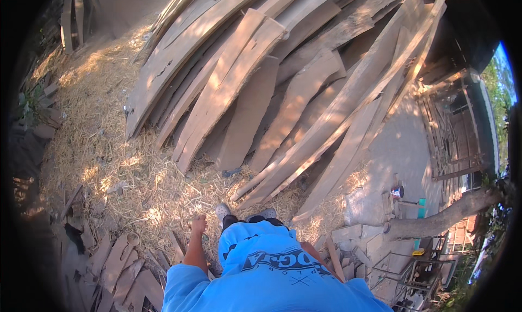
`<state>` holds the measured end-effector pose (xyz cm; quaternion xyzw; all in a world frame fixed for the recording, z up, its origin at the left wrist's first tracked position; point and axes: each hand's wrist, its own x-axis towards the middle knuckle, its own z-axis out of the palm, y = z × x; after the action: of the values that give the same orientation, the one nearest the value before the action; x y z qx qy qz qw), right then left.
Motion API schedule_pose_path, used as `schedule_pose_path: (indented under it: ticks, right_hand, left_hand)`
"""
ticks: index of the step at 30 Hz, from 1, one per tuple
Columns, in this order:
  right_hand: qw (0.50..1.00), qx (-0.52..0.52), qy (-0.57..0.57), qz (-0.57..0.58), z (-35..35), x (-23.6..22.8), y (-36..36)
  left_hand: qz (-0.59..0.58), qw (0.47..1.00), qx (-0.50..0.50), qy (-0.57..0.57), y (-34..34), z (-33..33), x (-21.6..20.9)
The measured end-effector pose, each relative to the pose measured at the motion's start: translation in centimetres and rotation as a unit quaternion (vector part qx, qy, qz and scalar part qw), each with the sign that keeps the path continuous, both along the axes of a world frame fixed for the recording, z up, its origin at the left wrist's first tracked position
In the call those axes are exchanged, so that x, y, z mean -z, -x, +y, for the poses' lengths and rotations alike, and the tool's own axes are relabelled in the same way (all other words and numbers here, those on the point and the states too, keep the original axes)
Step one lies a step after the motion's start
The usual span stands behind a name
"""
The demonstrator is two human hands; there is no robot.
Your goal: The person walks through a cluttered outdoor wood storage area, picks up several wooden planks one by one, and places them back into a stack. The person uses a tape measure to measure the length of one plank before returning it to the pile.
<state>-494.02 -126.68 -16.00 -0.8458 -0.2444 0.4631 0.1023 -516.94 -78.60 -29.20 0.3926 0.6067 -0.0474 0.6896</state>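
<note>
My left hand [199, 223] hangs beside my left leg, over the straw-covered ground. Its fingers are curled in, and no object shows in them. Of my right arm, only a strip of forearm [318, 255] appears beside my blue shirt; the hand itself is hidden. In front of my feet, long rough-sawn planks [234, 83] lean in a large stack, their lower ends on the straw. Neither arm reaches to them. A narrow, pale strip of wood [348, 130] lies slanted across the stack's right side.
Wood offcuts [117, 263] are heaped at the lower left, with more scrap boards [353, 236] at the lower right. A tree trunk [446, 217] slants in from the right, above a dark metal frame [418, 268]. Loose straw [125, 176] covers the ground on the left.
</note>
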Motion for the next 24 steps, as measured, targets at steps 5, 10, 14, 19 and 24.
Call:
schedule_pose_path:
  ticks: [5,10,14,19,24]
  right_hand:
    - [0.980,-0.181,0.066,-0.042,3.6,-3.8,-2.4]
    - [0.981,-0.165,0.095,-0.031,4.8,-4.7,-3.4]
    - [0.988,-0.132,0.071,-0.031,6.1,-5.4,-3.4]
    - [0.989,-0.129,0.068,-0.028,7.3,-6.6,-3.6]
    - [0.989,0.098,0.109,0.027,8.1,-6.2,-3.9]
  left_hand:
    - [-0.038,0.996,0.076,-0.012,-5.0,1.2,-0.1]
    - [-0.076,0.996,0.021,-0.029,-4.8,4.1,2.8]
    - [-0.011,0.993,0.053,-0.103,-3.0,5.9,4.1]
    - [0.024,0.993,0.016,-0.114,-2.3,6.0,4.6]
    - [-0.043,0.991,0.089,-0.095,-2.2,4.7,3.8]
